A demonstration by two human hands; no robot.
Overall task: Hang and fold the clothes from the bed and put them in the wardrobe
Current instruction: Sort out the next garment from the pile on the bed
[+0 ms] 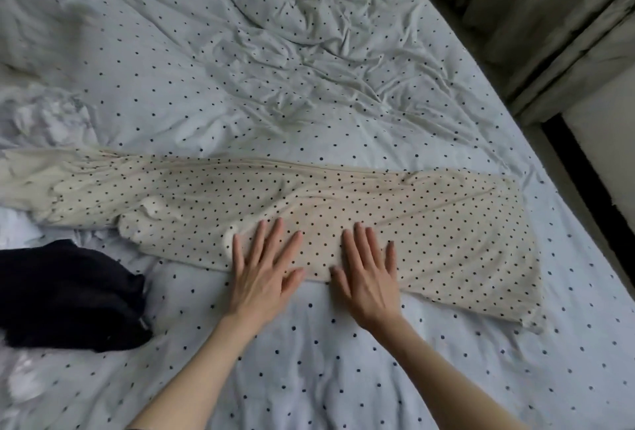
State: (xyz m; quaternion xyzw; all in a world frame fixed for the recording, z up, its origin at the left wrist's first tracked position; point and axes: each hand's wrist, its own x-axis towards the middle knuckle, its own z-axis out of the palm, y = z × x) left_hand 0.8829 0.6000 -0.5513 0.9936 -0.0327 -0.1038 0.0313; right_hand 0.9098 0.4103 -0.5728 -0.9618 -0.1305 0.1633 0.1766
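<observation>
Both our hands lie flat on the near edge of a long cream garment with black dots (pixel 343 202). Our left hand (pixel 263 275) has its fingers straight and spread, and they press on the cloth without taking hold of it. Our right hand (pixel 369 275) is just beside it, also with straight fingers, a little closer together, and it grips nothing. The wrists and forearms come from the lower edge of the picture and rest above the bed sheet (pixel 309 361), which is pale blue with dark dots.

To our left, near the hands but apart from the cream garment, a black garment (pixel 68 295) lies in a loose heap on the sheet.

The cream garment stretches across the bed from left to right, folded into a long narrow band (its right end is wide and flat, its left end is more wrinkled and plain, with few dots). Behind it the sheet is strongly creased. At the far left we see a crumpled white cloth (pixel 51 117). At the right, beyond the edge of the bed, there are curtains (pixel 549 17), blurred.
</observation>
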